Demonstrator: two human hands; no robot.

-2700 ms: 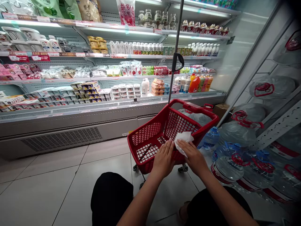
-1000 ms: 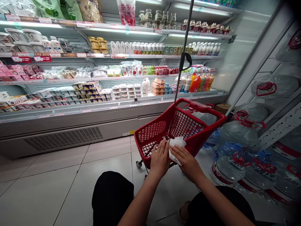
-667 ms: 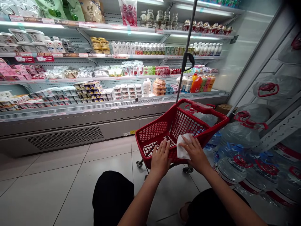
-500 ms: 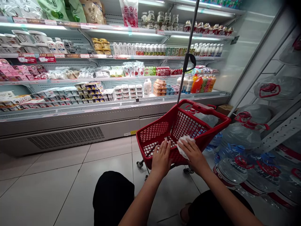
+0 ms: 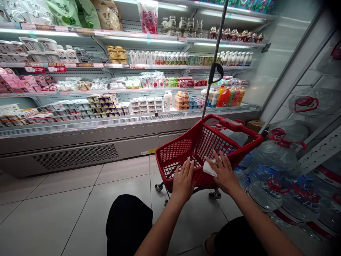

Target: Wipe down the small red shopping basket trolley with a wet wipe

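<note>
a chiller (image 5: 133, 142) closes off the space behind the cart (image 5: 183, 156); tiled floor (image 5: 74, 209) lies open to its left, and jugs (image 5: 265, 195), the outermost cut off, crowd its right. at the cart's near edge, the left hand (image 5: 183, 180) lies with fingers straight, gripping nothing; the right hand (image 5: 223, 173), fingers spread, rests over a partly hidden tissue (image 5: 209, 169).

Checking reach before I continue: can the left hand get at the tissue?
Probably yes: the left hand is close, nothing stands between, though the right hand covers part of the tissue.
</note>
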